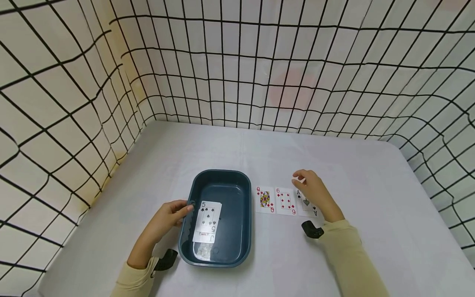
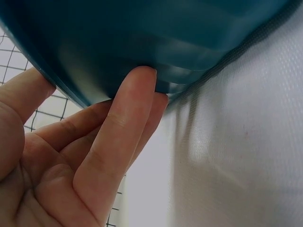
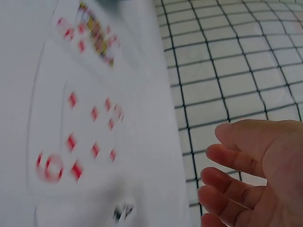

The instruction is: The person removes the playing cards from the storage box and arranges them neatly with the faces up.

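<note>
My left hand (image 1: pixel 167 216) holds a dark blue plastic tub (image 1: pixel 234 222) by its left side, thumb at the rim and fingers (image 2: pixel 120 118) against the outer wall. Inside the tub lie a five of spades (image 1: pixel 208 216) and, partly under it, a card marked J (image 1: pixel 204 238). To the tub's right, a queen of diamonds (image 1: pixel 265 199), a six of diamonds (image 1: pixel 285 201) and an ace of spades (image 1: pixel 305 202) lie face up in a row. Over the ace is my right hand (image 1: pixel 314 192), fingers loosely bent and holding nothing; it covers part of that card.
The cards and tub rest on a white-covered table (image 1: pixel 282 255). A black wire grid (image 1: pixel 241 53) in front of white sheeting encloses the back and both sides. Black wrist devices (image 1: pixel 312 229) sit at both sleeves.
</note>
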Tool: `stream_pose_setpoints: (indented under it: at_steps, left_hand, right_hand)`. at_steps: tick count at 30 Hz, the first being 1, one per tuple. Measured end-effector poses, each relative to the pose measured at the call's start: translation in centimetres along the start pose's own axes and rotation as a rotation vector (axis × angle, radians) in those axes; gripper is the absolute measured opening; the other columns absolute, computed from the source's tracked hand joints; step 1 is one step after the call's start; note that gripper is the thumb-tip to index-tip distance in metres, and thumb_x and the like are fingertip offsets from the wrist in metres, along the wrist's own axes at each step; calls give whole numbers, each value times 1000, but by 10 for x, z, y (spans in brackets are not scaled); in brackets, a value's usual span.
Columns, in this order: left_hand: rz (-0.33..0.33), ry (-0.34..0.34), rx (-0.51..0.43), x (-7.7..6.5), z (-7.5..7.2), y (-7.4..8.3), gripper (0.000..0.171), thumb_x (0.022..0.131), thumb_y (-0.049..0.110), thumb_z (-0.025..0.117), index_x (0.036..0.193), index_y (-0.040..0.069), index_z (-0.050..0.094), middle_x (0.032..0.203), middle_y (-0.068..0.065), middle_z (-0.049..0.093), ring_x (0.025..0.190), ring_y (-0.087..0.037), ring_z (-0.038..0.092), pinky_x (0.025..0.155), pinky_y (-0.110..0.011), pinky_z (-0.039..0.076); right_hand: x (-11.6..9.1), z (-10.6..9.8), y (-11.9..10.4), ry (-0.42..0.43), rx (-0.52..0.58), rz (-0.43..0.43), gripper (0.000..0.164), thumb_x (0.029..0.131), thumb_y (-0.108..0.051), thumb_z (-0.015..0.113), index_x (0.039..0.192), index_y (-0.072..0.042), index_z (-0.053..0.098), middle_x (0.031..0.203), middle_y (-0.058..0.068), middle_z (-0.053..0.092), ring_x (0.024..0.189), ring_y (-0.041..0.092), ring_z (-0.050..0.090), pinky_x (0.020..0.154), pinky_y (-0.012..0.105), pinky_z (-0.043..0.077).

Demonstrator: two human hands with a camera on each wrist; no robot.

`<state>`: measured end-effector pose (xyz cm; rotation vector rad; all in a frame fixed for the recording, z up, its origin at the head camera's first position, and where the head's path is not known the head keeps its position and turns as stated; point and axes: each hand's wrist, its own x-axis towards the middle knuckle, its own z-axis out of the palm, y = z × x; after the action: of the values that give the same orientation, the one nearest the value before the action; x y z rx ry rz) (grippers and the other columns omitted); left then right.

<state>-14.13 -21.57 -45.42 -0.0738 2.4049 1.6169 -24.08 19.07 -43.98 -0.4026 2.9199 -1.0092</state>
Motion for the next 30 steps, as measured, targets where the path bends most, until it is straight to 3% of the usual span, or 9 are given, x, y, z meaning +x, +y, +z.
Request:
stream_pose_setpoints:
  at_steps: [9, 20, 24, 26, 30]
  left_hand:
    - [27, -11, -4, -1, -1, 5, 42, 88, 28, 57, 117, -3, 55, 104, -14, 61, 85, -22, 59, 67, -35, 52]
    - [18, -10, -4, -2, -1, 2, 42, 88, 28, 58, 117, -4, 54, 104, -13, 61, 84, -22, 58, 67, -35, 51]
    - [28, -16, -7, -3, -3, 3, 41, 89, 27, 57, 116, -4, 55, 104, -13, 61, 86, -22, 58, 67, -34, 51]
    - [35, -22, -9, -3, -3, 3, 40, 89, 26, 56, 116, -4, 55, 104, -14, 61, 86, -22, 58, 67, -34, 51]
    - [45, -34, -19, -2, -4, 3, 41, 89, 26, 56, 116, -5, 54, 104, -14, 61, 86, -22, 58, 67, -34, 51]
  right_hand:
    - [19, 15, -61, 29, 67, -154, 27, 90, -17, 54, 110, 1, 56, 92, 11, 54, 80, 24, 50, 66, 35, 43]
    - [33, 62, -137, -80, 142, -295, 26, 89, -18, 57, 108, -1, 57, 88, 4, 53, 75, 16, 48, 64, 29, 44]
    - [35, 81, -159, -152, 146, -310, 28, 90, -20, 55, 110, -1, 57, 89, 2, 53, 76, 15, 48, 67, 27, 43]
    - [35, 91, -169, -200, 134, -277, 29, 91, -23, 54, 113, -4, 57, 93, 2, 53, 80, 15, 49, 69, 27, 44]
    - [33, 112, -180, -264, 48, -244, 32, 89, -29, 56, 114, -9, 57, 100, 3, 55, 87, 13, 53, 72, 25, 45]
